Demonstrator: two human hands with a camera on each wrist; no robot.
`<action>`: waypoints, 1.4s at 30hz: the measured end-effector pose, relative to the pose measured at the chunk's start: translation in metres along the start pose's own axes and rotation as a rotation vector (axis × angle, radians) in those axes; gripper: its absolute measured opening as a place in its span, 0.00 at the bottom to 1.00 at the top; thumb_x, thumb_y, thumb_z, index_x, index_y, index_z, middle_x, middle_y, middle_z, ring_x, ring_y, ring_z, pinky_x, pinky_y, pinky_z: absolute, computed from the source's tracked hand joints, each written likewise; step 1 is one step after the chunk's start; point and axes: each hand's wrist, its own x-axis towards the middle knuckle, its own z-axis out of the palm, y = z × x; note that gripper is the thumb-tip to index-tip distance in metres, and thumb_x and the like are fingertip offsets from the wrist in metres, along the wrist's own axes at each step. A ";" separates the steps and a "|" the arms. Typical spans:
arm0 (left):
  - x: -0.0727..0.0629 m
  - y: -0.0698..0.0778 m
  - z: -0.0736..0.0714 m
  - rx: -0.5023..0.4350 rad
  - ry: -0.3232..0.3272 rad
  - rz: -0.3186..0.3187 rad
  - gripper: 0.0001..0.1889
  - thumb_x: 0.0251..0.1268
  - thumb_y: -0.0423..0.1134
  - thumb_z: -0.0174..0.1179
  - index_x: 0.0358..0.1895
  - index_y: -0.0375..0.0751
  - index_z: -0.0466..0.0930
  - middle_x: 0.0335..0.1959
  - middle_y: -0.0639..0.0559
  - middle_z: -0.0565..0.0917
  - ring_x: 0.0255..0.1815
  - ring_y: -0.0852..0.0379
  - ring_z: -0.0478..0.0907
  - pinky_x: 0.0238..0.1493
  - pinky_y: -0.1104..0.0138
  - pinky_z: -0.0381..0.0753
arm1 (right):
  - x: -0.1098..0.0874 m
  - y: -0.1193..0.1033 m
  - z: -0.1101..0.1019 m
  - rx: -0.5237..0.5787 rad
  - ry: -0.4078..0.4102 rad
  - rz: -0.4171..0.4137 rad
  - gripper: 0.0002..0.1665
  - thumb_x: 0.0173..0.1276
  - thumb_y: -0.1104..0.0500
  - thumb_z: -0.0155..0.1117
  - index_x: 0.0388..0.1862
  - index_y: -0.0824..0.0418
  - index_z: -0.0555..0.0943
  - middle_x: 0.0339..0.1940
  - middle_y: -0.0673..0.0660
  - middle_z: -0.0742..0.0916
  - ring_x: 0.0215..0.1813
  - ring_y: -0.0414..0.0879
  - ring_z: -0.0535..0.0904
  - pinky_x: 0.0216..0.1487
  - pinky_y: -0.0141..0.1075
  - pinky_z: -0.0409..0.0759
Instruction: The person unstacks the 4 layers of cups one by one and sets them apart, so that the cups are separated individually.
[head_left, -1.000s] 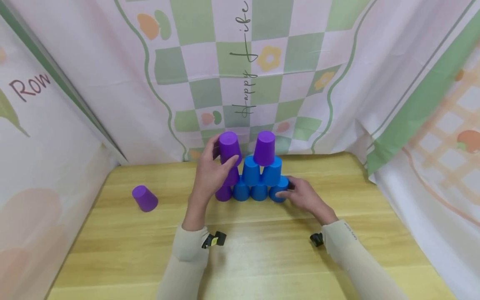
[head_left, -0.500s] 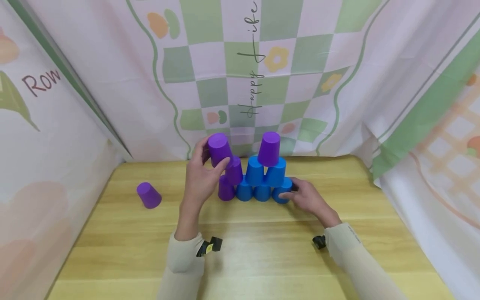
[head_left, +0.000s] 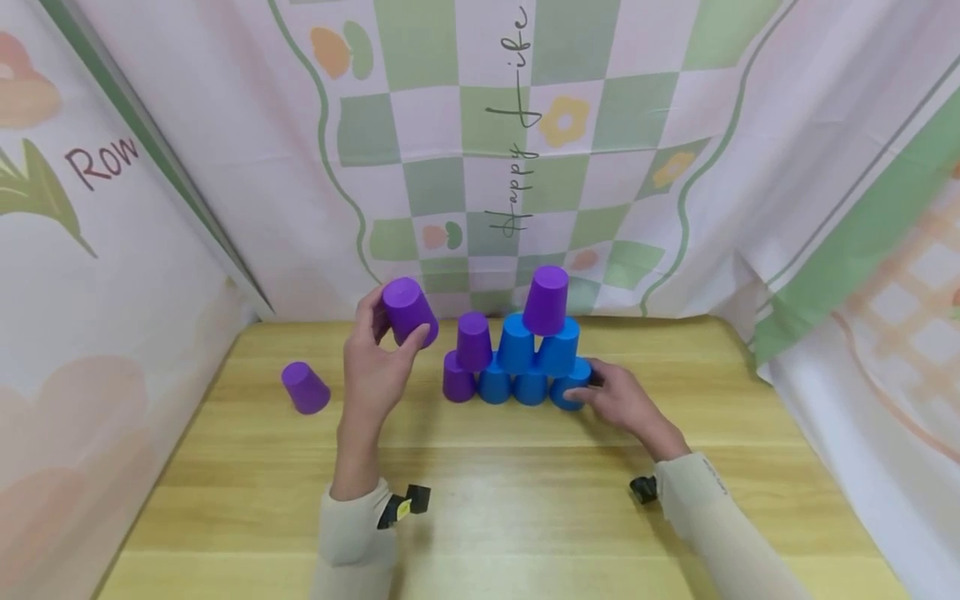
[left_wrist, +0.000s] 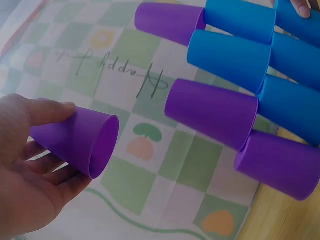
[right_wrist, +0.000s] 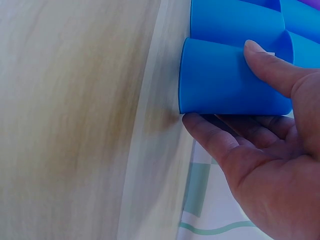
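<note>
Left hand (head_left: 373,367) moved purple cup (head_left: 407,308) away from stack (head_left: 516,346).

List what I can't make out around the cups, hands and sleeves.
Head view: part of the left hand, hidden behind the held purple cup.
Head view: lettering on the right sleeve, too small to read.
Left wrist view: most of the right hand, cut off by the top edge.

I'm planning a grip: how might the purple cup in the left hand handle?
The held purple cup is probably light: hollow and thin-rimmed. It seems fairly stiff, looking undented in the left hand. Round and tapered, it could roll if laid sideways.
</note>
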 end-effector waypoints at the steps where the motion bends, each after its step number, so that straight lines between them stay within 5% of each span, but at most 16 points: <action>1: 0.000 -0.001 -0.002 0.001 0.005 -0.004 0.35 0.66 0.29 0.72 0.75 0.41 0.69 0.67 0.41 0.81 0.67 0.45 0.80 0.74 0.54 0.76 | 0.000 0.000 0.000 -0.002 0.000 -0.001 0.30 0.74 0.45 0.71 0.67 0.60 0.80 0.60 0.62 0.88 0.57 0.58 0.83 0.63 0.60 0.83; 20: -0.007 -0.029 -0.031 0.078 0.077 -0.193 0.36 0.66 0.27 0.70 0.76 0.41 0.67 0.71 0.38 0.77 0.71 0.38 0.76 0.78 0.48 0.70 | 0.001 0.002 0.000 0.005 -0.009 -0.006 0.32 0.74 0.44 0.70 0.68 0.61 0.79 0.61 0.63 0.87 0.57 0.58 0.83 0.62 0.59 0.84; 32: -0.013 -0.061 -0.037 0.082 0.095 -0.259 0.37 0.64 0.24 0.70 0.76 0.35 0.66 0.71 0.33 0.76 0.71 0.35 0.75 0.79 0.47 0.69 | 0.001 0.002 0.001 0.008 0.001 -0.020 0.32 0.74 0.46 0.71 0.68 0.63 0.79 0.61 0.64 0.88 0.58 0.60 0.84 0.62 0.59 0.84; 42: -0.015 -0.071 -0.039 0.083 0.093 -0.336 0.37 0.65 0.24 0.69 0.76 0.36 0.66 0.72 0.33 0.75 0.73 0.35 0.73 0.80 0.47 0.67 | 0.003 0.002 0.000 -0.019 0.003 -0.023 0.33 0.73 0.44 0.71 0.68 0.63 0.79 0.60 0.65 0.88 0.55 0.58 0.84 0.59 0.57 0.85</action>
